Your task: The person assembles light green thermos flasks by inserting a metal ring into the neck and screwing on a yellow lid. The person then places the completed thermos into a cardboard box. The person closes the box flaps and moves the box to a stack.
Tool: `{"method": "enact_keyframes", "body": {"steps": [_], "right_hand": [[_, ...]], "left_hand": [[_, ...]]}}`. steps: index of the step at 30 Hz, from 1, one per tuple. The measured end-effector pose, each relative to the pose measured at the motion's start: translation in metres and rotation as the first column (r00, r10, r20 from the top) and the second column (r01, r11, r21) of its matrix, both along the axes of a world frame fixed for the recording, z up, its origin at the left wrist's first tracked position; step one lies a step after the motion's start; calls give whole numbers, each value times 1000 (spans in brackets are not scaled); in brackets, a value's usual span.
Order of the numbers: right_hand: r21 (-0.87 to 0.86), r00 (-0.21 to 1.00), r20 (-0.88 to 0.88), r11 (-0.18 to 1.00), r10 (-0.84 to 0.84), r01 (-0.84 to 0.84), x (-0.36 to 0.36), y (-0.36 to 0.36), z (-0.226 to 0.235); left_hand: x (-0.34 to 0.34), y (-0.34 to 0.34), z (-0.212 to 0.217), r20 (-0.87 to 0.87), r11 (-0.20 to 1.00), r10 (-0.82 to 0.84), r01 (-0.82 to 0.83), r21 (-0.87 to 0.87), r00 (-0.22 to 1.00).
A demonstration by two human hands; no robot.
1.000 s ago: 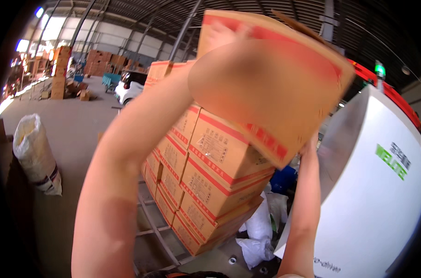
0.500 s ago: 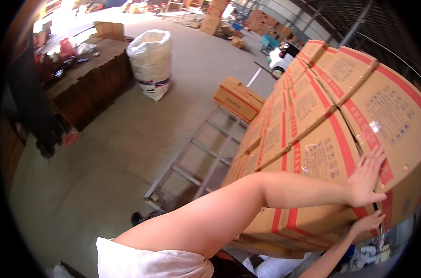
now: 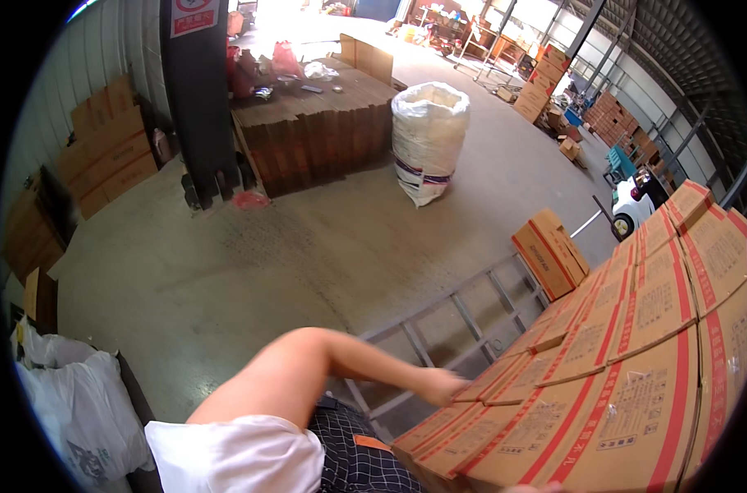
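My left arm, in a white sleeve, reaches across to the near left side of a tall stack of cardboard boxes [image 3: 636, 403] with red stripes. My left hand [image 3: 441, 386] is at the stack's left edge, its fingers smeared by motion; whether it touches a box I cannot tell. Of my right hand [image 3: 538, 488] only a small part shows at the bottom edge, against the lower boxes, and its fingers are mostly cut off. Under the stack's left side runs a grey metal frame [image 3: 415, 341] with crossbars.
A single carton [image 3: 551, 253] stands on the frame's far end. Beyond is a full-height white woven sack [image 3: 429, 144] beside a brown-covered table [image 3: 316, 148]. A dark pillar [image 3: 197, 99] and flat cartons [image 3: 115, 164] stand left. White plastic bags [image 3: 86, 411] lie lower left.
My left hand has left the upper boxes and come down to the stack's left edge. The right hand has dropped almost out of view. My view has swung left.
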State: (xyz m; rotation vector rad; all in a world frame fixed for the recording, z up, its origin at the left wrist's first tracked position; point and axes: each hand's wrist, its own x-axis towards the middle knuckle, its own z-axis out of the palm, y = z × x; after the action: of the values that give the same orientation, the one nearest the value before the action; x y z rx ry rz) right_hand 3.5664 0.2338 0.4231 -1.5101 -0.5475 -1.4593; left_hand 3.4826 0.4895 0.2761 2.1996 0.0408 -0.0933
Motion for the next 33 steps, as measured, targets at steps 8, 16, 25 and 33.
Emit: {"method": "enact_keyframes", "body": {"steps": [8,16,25,33], "right_hand": [[152,7,-872,285,489,-946,-214,221,-152],[-157,-8,-978,-757,209,-635,-408,421,-135],[398,-732,-575,-907,-366,140,-584,646,7],[372,-732,73,-662,-678,650,-673,772,137]], "left_hand": [[-628,53,-243,-744,405,648,-901,157,162],[-735,127,-210,-586,-718,650,-643,-266,-484],[-673,235,-201,-442,-24,885,-936,-351,143],[-804,196,-251,-603,-972,92,61,-228,-792]]}}
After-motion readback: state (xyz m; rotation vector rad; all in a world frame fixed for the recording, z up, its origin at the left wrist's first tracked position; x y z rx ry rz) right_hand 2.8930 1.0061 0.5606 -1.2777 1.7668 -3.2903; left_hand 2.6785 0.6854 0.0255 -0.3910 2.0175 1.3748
